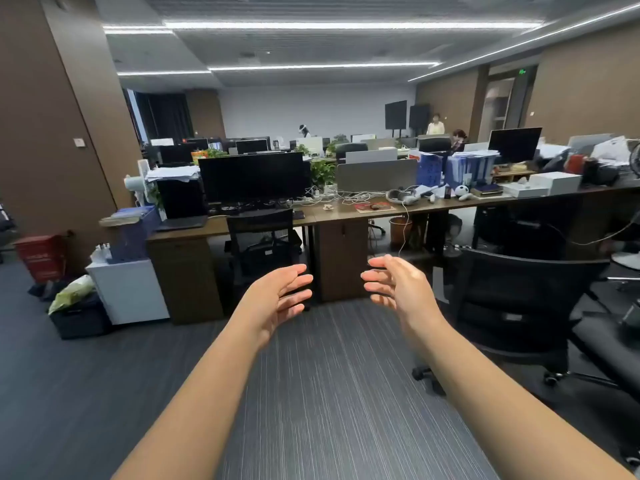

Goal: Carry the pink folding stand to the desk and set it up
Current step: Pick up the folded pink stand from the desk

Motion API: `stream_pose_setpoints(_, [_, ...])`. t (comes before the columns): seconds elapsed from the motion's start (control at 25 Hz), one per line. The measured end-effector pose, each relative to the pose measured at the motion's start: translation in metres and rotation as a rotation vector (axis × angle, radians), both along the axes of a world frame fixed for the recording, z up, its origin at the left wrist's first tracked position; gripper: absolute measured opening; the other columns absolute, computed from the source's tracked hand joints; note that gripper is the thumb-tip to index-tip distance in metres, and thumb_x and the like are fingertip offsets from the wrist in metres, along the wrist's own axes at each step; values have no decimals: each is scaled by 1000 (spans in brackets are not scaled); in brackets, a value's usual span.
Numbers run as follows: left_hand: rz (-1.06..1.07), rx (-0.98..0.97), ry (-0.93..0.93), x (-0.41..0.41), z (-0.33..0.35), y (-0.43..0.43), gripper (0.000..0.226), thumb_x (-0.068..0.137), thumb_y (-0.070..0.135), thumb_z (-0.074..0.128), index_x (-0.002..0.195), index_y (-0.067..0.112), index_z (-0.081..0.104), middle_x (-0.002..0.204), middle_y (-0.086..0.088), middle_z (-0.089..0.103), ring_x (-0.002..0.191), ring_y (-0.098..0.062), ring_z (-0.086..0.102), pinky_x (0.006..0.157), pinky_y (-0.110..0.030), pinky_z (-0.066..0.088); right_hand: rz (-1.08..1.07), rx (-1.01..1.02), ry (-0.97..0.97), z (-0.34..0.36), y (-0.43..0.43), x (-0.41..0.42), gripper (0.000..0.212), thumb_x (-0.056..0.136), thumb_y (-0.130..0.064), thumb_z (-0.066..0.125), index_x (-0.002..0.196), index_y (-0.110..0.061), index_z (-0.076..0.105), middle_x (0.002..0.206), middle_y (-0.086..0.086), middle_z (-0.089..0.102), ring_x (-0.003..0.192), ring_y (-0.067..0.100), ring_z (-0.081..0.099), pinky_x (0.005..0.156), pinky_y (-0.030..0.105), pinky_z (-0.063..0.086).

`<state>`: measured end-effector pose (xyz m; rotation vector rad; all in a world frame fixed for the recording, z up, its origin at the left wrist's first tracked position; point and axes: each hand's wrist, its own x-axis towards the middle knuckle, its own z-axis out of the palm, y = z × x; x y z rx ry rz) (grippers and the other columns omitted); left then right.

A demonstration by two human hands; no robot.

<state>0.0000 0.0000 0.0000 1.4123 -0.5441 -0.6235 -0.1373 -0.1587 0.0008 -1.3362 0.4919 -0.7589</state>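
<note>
My left hand [278, 296] and my right hand [394, 284] are stretched out in front of me over the grey carpet, palms facing each other, fingers apart, holding nothing. They are well short of the long brown desk [349, 216] ahead. No pink folding stand can be made out from here. On the desk lies a flat red-pink item [374, 206] among white cables; what it is I cannot tell.
A black office chair [519, 306] stands close on the right, another chair [263, 237] is tucked under the desk by a large dark monitor [252, 176]. A white cabinet [128, 289] and bags sit at the left. Two people are far back right.
</note>
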Motion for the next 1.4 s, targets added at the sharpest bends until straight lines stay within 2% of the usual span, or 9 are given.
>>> stream_pose_setpoints(0.12, [13, -2, 12, 54, 5, -76, 24, 93, 29, 49, 109, 24, 65, 109, 3, 71, 99, -16, 68, 80, -31, 51, -5, 6, 30, 6, -75, 56, 28, 98, -26, 39, 87, -16, 63, 76, 4, 67, 61, 12, 59, 52, 19, 47])
stream_pose_setpoints(0.44, [61, 18, 27, 195, 9, -208, 23, 94, 28, 48, 107, 26, 66, 108, 4, 71, 100, -17, 67, 87, -35, 51, -13, 25, 109, 6, -208, 204, 27, 96, -25, 40, 88, -18, 65, 84, 6, 70, 73, 17, 63, 69, 29, 49])
stream_pose_setpoints(0.64, [41, 6, 54, 331, -2, -291, 25, 93, 27, 48, 113, 23, 64, 109, 3, 70, 100, -17, 66, 81, -32, 51, -53, 70, 122, -5, -287, 339, 21, 89, -23, 47, 90, -18, 67, 84, 5, 73, 76, 16, 65, 74, 31, 51])
stream_pose_setpoints(1.04, [-45, 21, 65, 562, -1, -468, 27, 95, 23, 45, 113, 21, 64, 112, -1, 70, 102, -19, 65, 86, -35, 50, -109, 101, 69, -7, -449, 554, 25, 93, -24, 41, 89, -18, 65, 82, 4, 70, 72, 15, 61, 66, 27, 49])
stream_pose_setpoints(1.24, [-35, 30, 56, 663, -11, -589, 28, 95, 22, 45, 115, 19, 64, 109, -1, 71, 101, -20, 65, 88, -35, 50, -93, 106, 54, -20, -575, 664, 25, 93, -26, 41, 88, -20, 65, 83, 3, 71, 74, 15, 62, 64, 26, 49])
stream_pose_setpoints(1.4, [-18, 54, 64, 735, -14, -683, 27, 95, 23, 45, 113, 21, 64, 107, 1, 72, 100, -18, 66, 84, -33, 51, -78, 102, 48, -14, -675, 736, 26, 94, -27, 40, 87, -21, 64, 85, 4, 69, 75, 16, 63, 68, 28, 49])
